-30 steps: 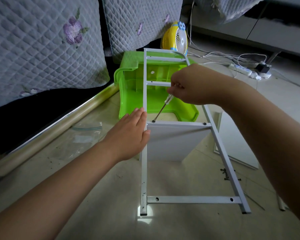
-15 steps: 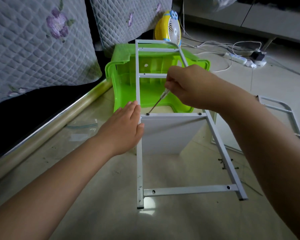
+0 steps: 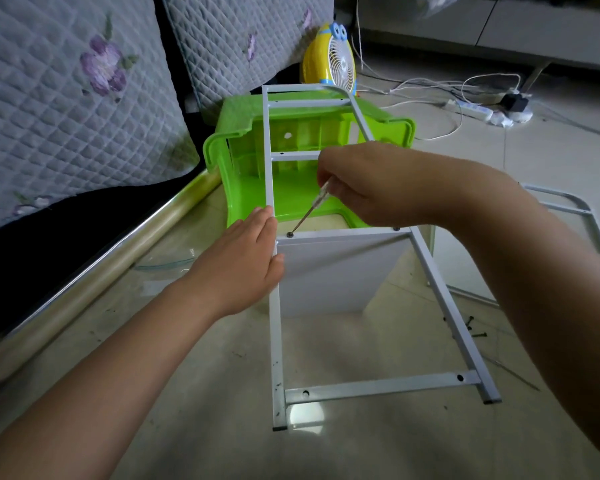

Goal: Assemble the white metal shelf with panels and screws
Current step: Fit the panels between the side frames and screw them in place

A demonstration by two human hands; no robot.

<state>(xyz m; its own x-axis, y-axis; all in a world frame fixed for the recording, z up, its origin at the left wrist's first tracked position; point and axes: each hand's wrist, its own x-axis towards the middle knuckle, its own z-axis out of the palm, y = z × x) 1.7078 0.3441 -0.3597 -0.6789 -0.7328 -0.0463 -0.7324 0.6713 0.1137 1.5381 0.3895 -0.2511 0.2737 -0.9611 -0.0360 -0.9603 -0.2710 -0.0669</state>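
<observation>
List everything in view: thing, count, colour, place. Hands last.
Shelf frame: 1, white, propped on the floor at centre.
Panel: 1, white, under the frame's middle crossbar.
Screwdriver: 1, thin, tip at the crossbar's left screw.
Loose screws: a few, black, floor right of the frame.
Second frame: 1, white, flat on the floor at right.
Bin: 1, green, behind the frame.
Fan: 1, yellow, behind the bin.
Power strip: 1, white, upper right.
Quilted cushions: 2, grey, left.
Left hand: flat against the frame's left rail.
Right hand: fingers grip the screwdriver.
</observation>
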